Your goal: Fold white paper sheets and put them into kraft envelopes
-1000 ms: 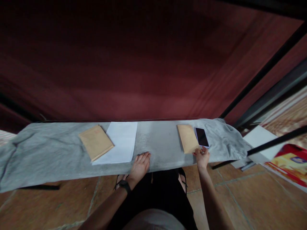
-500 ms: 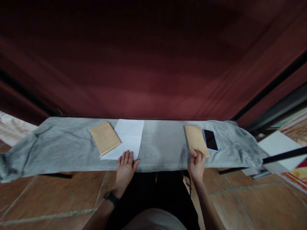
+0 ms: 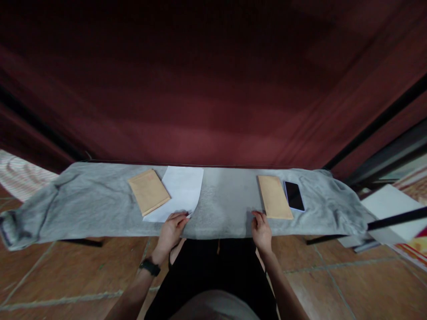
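Observation:
My left hand [image 3: 172, 231] pinches the near right corner of a sheet of white paper [image 3: 183, 191], and that corner is lifted and curled. A brown paper envelope [image 3: 149, 191] lies at a slant over the paper's left side. Just left of a second brown envelope [image 3: 274, 197] is my right hand [image 3: 262, 230], low over the cloth, its fingers loosely bent and thumb apart. Nothing shows in it. The second envelope lies flat, its near left corner close to my fingers.
A grey cloth [image 3: 230, 195] covers the long, narrow bench. To the right of the second envelope lies a phone [image 3: 294, 196] with a dark screen. A dark red curtain-like surface [image 3: 213, 111] rises behind. White boards [image 3: 388, 209] stand at the right, above the tiled floor [image 3: 376, 284].
My left hand has gone from lying flat on the paper to pinching its corner, which now curls up. My right hand has left the second envelope and moved left.

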The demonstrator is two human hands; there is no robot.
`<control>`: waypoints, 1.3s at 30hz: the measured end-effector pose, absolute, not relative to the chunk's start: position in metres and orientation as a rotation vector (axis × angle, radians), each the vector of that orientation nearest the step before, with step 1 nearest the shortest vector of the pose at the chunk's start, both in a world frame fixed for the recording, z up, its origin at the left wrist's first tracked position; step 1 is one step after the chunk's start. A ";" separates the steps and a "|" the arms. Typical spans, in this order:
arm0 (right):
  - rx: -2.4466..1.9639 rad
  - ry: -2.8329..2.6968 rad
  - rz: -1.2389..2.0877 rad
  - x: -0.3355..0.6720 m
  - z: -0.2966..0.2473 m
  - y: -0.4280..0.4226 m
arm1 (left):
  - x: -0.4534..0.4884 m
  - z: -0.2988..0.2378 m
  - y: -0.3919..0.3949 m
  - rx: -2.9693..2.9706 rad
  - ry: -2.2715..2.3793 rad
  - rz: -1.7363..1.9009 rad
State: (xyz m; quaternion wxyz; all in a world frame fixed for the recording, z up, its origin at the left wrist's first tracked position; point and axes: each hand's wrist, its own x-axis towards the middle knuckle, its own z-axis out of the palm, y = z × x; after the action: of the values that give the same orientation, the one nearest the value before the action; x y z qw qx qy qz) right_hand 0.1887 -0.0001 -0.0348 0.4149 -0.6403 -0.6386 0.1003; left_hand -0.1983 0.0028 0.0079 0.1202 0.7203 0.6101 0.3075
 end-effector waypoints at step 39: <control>-1.597 -1.130 0.731 0.159 -0.029 0.029 | -0.066 -0.009 -0.012 2.726 1.568 0.449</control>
State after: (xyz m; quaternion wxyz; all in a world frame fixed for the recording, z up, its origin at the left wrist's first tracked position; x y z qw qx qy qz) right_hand 0.1591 0.0294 -0.0286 0.5026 -0.6611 -0.4677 0.3026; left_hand -0.0663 -0.0115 -0.0092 -0.0176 0.8581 0.4934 0.1412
